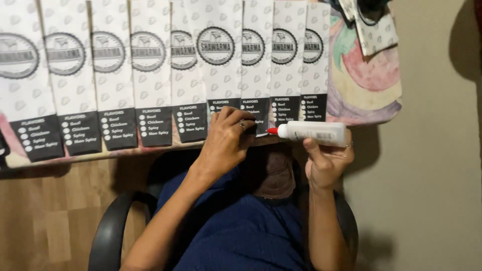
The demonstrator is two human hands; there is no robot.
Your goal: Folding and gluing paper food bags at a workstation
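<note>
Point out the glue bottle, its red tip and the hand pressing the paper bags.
Glue bottle (314, 133), head view, middle of its white body.
Red tip (272, 131), head view, the nozzle's cap.
Left hand (226, 140), head view, back of the hand.

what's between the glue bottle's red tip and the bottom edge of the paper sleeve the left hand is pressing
Nothing visible. The glue bottle, held sideways in the right hand, has its red tip right beside the paper sleeve. The left hand presses the sleeve's lower edge, its fingers just left of the tip.

Home craft corner, wood floor (45, 221), armchair (108, 236), printed paper sleeves (150, 75)
</note>
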